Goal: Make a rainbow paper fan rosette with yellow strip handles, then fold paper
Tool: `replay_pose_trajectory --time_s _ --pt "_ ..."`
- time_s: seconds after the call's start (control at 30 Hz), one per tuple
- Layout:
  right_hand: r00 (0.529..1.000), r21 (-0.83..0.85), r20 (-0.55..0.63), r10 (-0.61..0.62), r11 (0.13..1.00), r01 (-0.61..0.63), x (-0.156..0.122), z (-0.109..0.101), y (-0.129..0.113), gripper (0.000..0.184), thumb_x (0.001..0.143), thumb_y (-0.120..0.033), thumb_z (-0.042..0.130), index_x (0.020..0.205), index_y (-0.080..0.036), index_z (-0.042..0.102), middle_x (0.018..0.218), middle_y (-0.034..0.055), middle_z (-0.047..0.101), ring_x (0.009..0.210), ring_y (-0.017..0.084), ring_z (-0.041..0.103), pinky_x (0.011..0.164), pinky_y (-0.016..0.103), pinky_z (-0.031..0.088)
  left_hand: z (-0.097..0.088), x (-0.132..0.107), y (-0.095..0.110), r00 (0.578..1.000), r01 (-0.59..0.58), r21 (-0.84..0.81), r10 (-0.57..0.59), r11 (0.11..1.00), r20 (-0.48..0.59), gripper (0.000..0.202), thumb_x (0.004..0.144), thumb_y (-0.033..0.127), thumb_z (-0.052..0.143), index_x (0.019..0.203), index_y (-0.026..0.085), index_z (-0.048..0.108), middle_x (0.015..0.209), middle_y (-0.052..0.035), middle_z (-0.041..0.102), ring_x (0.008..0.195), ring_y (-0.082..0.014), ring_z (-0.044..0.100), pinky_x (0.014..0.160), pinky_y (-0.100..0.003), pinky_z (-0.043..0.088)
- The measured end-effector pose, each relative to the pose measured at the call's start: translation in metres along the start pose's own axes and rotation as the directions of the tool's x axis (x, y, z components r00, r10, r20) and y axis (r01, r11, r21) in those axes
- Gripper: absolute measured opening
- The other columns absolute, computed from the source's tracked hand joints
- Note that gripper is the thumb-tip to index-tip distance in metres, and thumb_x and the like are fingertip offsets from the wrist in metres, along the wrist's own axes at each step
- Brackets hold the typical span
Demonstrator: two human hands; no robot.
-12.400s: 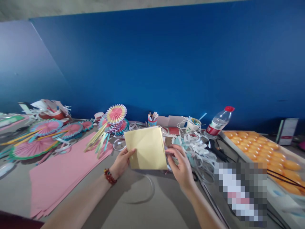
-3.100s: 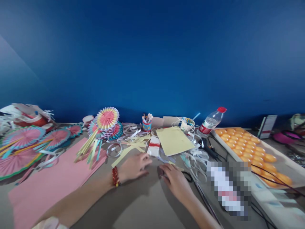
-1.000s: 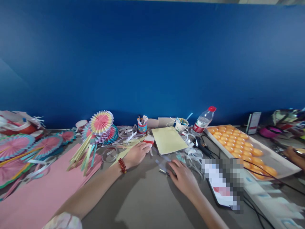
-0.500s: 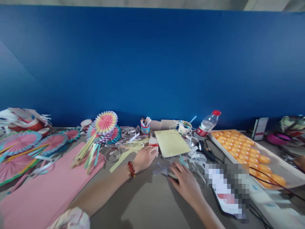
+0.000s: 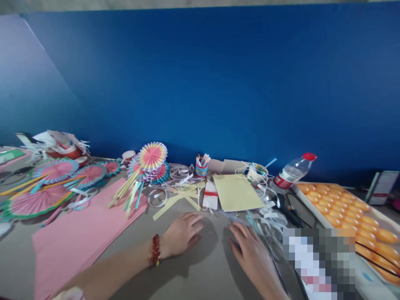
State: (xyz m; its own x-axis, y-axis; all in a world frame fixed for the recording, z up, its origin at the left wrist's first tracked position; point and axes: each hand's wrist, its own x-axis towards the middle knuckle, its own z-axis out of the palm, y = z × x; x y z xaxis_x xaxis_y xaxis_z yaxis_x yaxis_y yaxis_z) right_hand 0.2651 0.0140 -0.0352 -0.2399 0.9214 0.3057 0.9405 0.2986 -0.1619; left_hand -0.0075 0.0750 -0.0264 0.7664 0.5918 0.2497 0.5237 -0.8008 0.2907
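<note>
My left hand [image 5: 183, 234], with a red beaded bracelet [image 5: 156, 249] on its wrist, hovers low over the grey table, fingers loosely stretched and holding nothing. Just beyond it lies a white packet with a red band [image 5: 210, 195], untouched. My right hand [image 5: 248, 252] is palm down with its fingers apart; nothing shows in its grasp. Clear plastic scraps [image 5: 231, 216] lie close to its fingertips. A pale yellow paper sheet [image 5: 238, 193] rests beyond both hands. Curled white strips [image 5: 270, 218] are heaped beside the right hand.
Pink sheets [image 5: 84, 233] and folded paper fans [image 5: 153, 156] are on the left. Yellow strips [image 5: 175, 202] and a pen cup [image 5: 201, 166] stand mid-table. A water bottle [image 5: 292, 174], a tray of orange domes [image 5: 353, 212] and cables are on the right, before a blue partition [image 5: 200, 83].
My left hand has left the white packet and drawn back toward me. My right hand has shifted nearer; the dark object under its fingers no longer shows. The view has turned left.
</note>
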Motion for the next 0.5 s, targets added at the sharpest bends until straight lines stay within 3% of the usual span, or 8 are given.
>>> replay_pose_trajectory --time_s 0.1,0.27,0.4,0.5 --pt "0.999 0.064 0.024 -0.032 0.997 0.031 -0.002 0.004 -0.009 0.028 0.092 -0.027 0.049 0.113 -0.021 0.066 0.118 0.0107 0.067 0.105 0.028 0.065 0.087 0.041 0.054 -0.003 -0.019 -0.02 0.995 0.103 0.063 -0.104 0.993 0.013 0.035 0.095 0.033 0.053 0.127 0.02 0.058 0.137 -0.011 0.056 0.125 -0.0272 0.052 0.106 -0.046 0.044" --pt "0.995 0.116 0.036 -0.093 0.989 0.088 0.002 0.014 -0.024 0.029 0.091 -0.03 0.052 0.114 -0.022 0.067 0.119 0.0109 0.067 0.105 0.029 0.066 0.089 0.045 0.054 -0.013 -0.013 -0.048 0.968 0.247 0.108 -0.239 0.963 -0.078 0.04 0.094 0.035 0.055 0.128 0.013 0.057 0.141 -0.0178 0.051 0.131 -0.0296 0.047 0.108 -0.049 0.043" --pt "0.993 0.165 0.051 -0.105 0.982 0.095 -0.004 0.017 -0.031 0.03 0.091 -0.029 0.05 0.117 -0.024 0.066 0.123 0.0103 0.066 0.108 0.028 0.064 0.091 0.044 0.054 -0.022 -0.011 -0.039 0.978 0.194 0.086 -0.185 0.977 -0.098 0.037 0.096 0.034 0.052 0.13 0.019 0.056 0.141 -0.012 0.053 0.131 -0.0247 0.048 0.111 -0.043 0.041" --pt "0.992 0.188 0.066 -0.107 0.978 0.093 -0.012 0.016 -0.03 0.031 0.092 -0.029 0.051 0.119 -0.023 0.066 0.123 0.0111 0.066 0.112 0.028 0.063 0.093 0.042 0.054 -0.032 -0.028 -0.026 0.977 0.179 0.065 -0.169 0.982 -0.132 0.034 0.097 0.031 0.049 0.129 0.02 0.057 0.139 -0.0113 0.055 0.127 -0.0245 0.052 0.109 -0.043 0.043"
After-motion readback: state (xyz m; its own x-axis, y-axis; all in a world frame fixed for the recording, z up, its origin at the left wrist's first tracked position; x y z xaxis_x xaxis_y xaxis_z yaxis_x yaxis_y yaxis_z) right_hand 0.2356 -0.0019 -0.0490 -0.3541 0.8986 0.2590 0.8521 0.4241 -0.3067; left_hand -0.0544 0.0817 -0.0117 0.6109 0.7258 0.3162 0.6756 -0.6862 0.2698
